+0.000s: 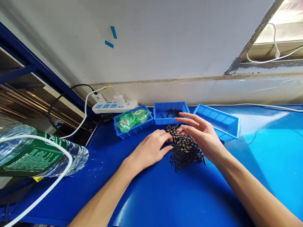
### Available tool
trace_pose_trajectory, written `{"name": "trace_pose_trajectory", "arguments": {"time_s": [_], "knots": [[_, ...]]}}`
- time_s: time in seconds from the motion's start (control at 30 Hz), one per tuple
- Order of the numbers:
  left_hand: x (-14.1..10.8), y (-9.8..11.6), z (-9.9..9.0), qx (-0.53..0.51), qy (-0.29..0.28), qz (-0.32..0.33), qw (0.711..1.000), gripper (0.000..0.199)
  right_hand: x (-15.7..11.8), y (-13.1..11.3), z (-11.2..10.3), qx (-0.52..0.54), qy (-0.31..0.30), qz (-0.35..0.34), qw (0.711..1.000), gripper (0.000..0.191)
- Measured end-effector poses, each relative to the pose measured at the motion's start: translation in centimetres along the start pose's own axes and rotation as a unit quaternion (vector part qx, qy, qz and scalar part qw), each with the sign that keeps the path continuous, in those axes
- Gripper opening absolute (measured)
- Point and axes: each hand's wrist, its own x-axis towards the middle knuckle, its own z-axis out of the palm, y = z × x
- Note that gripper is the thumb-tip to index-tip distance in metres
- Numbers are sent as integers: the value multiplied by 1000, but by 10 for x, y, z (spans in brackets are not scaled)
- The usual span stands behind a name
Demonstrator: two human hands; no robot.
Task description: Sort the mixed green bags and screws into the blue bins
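Note:
A pile of dark screws [186, 149] lies on the blue table [151, 195]. At the pile's left edge rests my left hand [153, 146], its fingers curled with a gap between thumb and index; whether it holds a screw is not clear. Over the right side of the pile, my right hand [203, 134] has its fingers spread and nothing visible between them. Behind the pile, the middle blue bin [169, 120] holds a few dark screws. The left blue bin [136, 130] contains green bags with pale pieces [132, 119]. No contents show in the right blue bin [220, 121].
A white power strip [115, 107] with plugs and cables lies behind the left bin. At the left are a large bottle with a green label [35, 154] and a white cable [68, 157] crossing in front. A pale wall [165, 41] rises behind the table.

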Motion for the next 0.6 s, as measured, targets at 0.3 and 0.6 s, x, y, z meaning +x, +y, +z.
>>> {"name": "trace_pose_trajectory", "arguments": {"time_s": [0.3, 0.6], "knots": [[0, 5, 0, 30, -33, -19, 999, 9, 0, -2, 0, 7, -1, 0, 1000, 45], [-3, 6, -5, 29, -27, -24, 999, 2, 0, -3, 1, 8, -5, 5, 1000, 41]]}}
